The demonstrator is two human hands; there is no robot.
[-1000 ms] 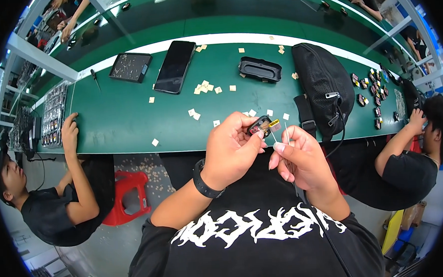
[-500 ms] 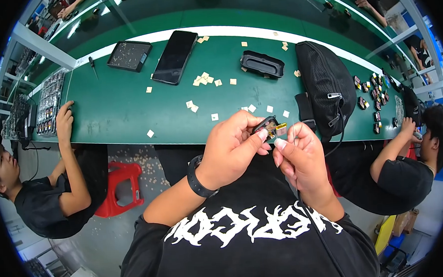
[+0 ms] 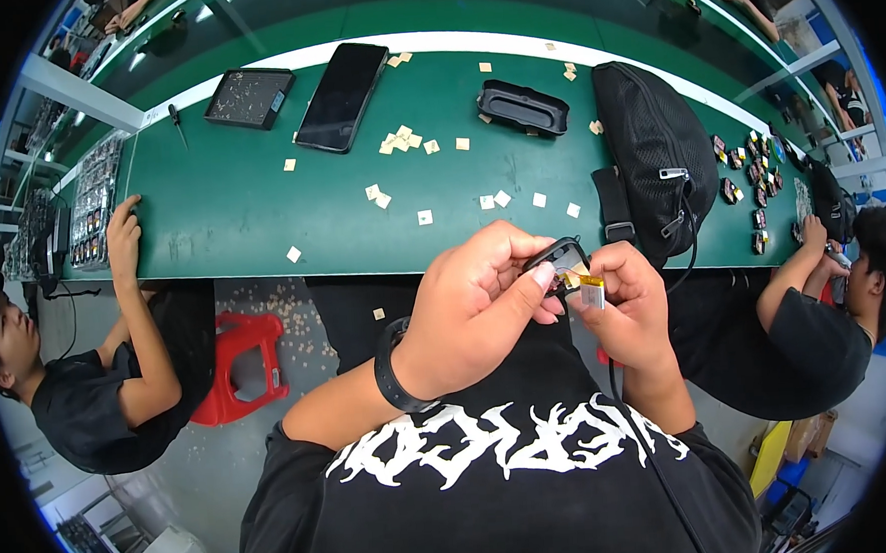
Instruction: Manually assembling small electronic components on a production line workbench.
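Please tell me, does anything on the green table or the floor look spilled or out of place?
Yes. Small beige squares lie scattered loosely over the green table, and one lies on the floor beside the red stool. Many pale specks also litter the floor there.

A long green workbench (image 3: 229,203) carries a black smartphone (image 3: 341,97) lying face up beside a dark tray of tiny parts (image 3: 248,96) — a black oblong casing (image 3: 522,108) and a black mesh bag (image 3: 657,155) lie further right. Small beige squares (image 3: 401,140) scatter across the middle — small dark components (image 3: 754,185) cluster at the far right.
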